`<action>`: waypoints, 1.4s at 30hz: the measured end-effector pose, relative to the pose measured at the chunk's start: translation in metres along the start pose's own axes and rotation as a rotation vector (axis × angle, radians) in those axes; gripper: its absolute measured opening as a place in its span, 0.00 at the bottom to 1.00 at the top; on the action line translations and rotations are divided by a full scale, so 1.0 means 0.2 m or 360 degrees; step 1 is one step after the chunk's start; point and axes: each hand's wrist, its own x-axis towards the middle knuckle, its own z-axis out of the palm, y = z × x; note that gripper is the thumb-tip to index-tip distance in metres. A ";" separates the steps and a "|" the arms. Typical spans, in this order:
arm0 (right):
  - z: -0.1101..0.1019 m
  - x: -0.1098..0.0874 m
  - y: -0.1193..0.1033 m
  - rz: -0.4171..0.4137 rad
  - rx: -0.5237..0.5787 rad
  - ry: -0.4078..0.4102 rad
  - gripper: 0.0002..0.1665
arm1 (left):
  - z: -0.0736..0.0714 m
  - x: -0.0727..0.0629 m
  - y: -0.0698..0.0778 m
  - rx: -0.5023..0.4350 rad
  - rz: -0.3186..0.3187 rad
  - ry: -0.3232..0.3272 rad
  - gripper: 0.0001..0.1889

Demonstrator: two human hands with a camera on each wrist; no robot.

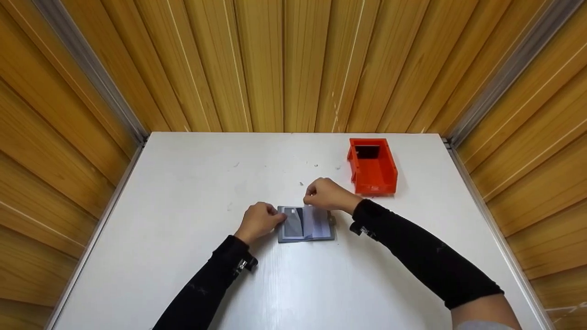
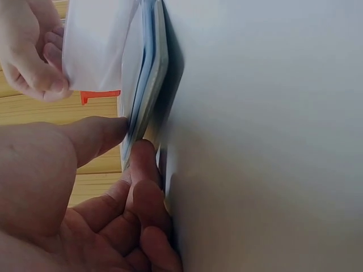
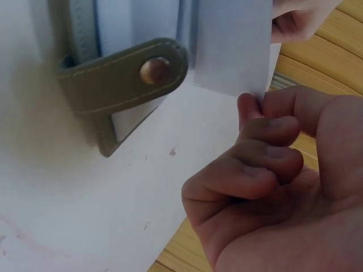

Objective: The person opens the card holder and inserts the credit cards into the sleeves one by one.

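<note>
Grey-green card holder (image 1: 306, 224): one, spread open on the tabletop just below the centre of the frame; stitched edge visible in the right wrist view.
Translucent sleeve (image 1: 316, 222): lifted from the right half of the card holder, its upper edge reaching the right hand.
Grey panel (image 1: 291, 226): on the left half of the card holder, pale border around it.
Snap strap (image 3: 122, 79): olive, stitched, rounded at the tip, standing out from the holder's right edge; one round metal snap (image 3: 154, 71) near the tip.
Left hand (image 1: 260, 222): left of centre; pinches the card holder's left edge, thumb on top and index finger beneath, where the edge sits slightly off the table.
Right hand (image 1: 331, 195): above and right of the card holder; thumb and index finger pinch a corner of the translucent sleeve, remaining fingers curled in.
Red plastic bin (image 1: 374, 172): upper right of the tabletop, well apart from the card holder; a dark patch at its far end.
Arm coverings: black, one on the left forearm (image 1: 202, 286), one on the right forearm (image 1: 412, 247).
White tabletop (image 1: 160, 275): fills the lower middle of the frame; small marks near the right hand.
Wood-grain panels (image 1: 302, 68): across the top and down both sides, with grey metal rails (image 1: 91, 59) at the corners.
</note>
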 end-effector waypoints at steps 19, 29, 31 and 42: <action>0.13 0.11 -0.08 -0.0002 0.0060 0.0015 0.12 | -0.01 0.01 -0.02 -0.0024 0.0012 -0.0025 0.13; 0.18 0.14 -0.08 -0.0015 -0.0007 -0.0006 0.13 | 0.02 0.04 -0.06 0.0001 0.0104 0.0023 0.13; 0.19 0.14 -0.08 -0.0032 -0.0029 -0.0009 0.13 | 0.02 0.04 -0.06 0.0015 0.0110 0.0027 0.13; 0.20 0.12 -0.08 -0.0084 -0.0020 -0.0035 0.12 | -0.01 -0.01 0.01 0.0024 0.0041 0.0012 0.15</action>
